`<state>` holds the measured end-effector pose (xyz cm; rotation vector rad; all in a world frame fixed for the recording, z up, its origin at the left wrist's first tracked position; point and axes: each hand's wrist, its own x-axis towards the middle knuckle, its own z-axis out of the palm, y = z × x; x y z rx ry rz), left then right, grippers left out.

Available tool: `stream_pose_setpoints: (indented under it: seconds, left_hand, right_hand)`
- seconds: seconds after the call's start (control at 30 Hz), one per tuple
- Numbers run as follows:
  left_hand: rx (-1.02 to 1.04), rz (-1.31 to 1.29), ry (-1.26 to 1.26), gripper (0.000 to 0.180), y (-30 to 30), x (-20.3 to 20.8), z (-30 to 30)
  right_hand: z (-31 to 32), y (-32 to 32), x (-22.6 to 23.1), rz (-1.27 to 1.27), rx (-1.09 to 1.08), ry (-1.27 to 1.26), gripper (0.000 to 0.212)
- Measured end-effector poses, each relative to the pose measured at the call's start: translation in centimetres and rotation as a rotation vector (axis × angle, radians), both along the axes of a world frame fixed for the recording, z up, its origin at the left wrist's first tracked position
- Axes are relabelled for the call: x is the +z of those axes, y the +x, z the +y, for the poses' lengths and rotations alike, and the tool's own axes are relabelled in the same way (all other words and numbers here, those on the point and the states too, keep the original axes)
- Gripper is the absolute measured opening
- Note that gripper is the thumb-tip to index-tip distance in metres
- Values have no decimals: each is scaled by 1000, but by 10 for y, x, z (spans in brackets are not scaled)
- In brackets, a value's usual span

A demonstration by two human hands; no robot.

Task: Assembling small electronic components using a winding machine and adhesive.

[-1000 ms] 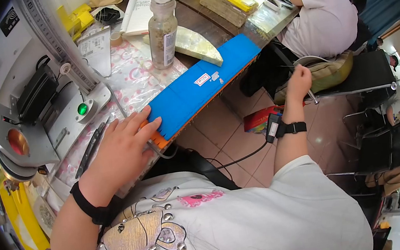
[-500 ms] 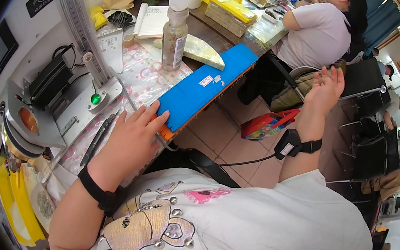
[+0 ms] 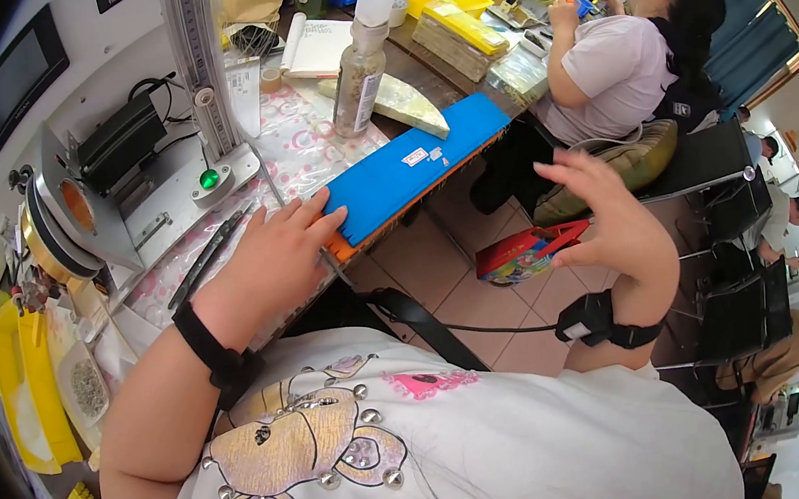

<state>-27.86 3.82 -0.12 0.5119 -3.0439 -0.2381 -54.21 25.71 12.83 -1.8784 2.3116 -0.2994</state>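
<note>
My left hand rests at the table's near edge with its fingers stretched out. Its fingertips touch the near end of a long blue-topped board, which has an orange layer and a ragged lower edge. Off the table to the right, my right hand hangs in the air, its fingers curved and apart around nothing. In the picture a red bag with coloured print appears just left of its thumb. A pale curved slab lies against the board's far side, and a clear bottle with a white cap stands by it.
Left of the board is a machine with an upright ruled column and a green light. A black pen-like tool lies before it. Yellow trays flank the left edge. A co-worker sits at the far right, near black chairs.
My right hand has turned from palm up to a curved, sideways pose and moved slightly left and down. The left hand stays by the board. The co-worker has raised an arm.
</note>
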Motion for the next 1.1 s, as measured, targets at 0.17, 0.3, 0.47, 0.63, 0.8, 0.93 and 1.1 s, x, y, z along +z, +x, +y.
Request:
stream_pose_setpoints:
  seconds: [0.17, 0.3, 0.47, 0.63, 0.8, 0.93, 1.1]
  left_hand:
    - [-6, 22, 2, 65, 0, -3, -2]
    - [17, 8, 85, 65, 2, 5, -2]
    - [-50, 128, -56, 63, 24, 5, -14]
    - [8, 509, 29, 27, 68, 40, -18]
    - [259, 369, 73, 15, 157, 77, 4]
    - [467, 396, 131, 19, 223, 75, 29]
    - [624, 135, 243, 10, 265, 68, 56]
  right_hand:
    - [-34, 8, -7, -734, 406, -621, 59]
    - [-67, -33, -58, -840, -530, -820, 24]
    - [-72, 0, -88, -724, -26, -773, 14]
    - [-90, 66, -72, -465, 244, -481, 31]
    - [-129, 154, -15, -32, 487, -235, 53]
    - [-161, 221, 2, -263, 816, -210, 42]
    - [-213, 317, -31, -228, 1040, 119, 25]
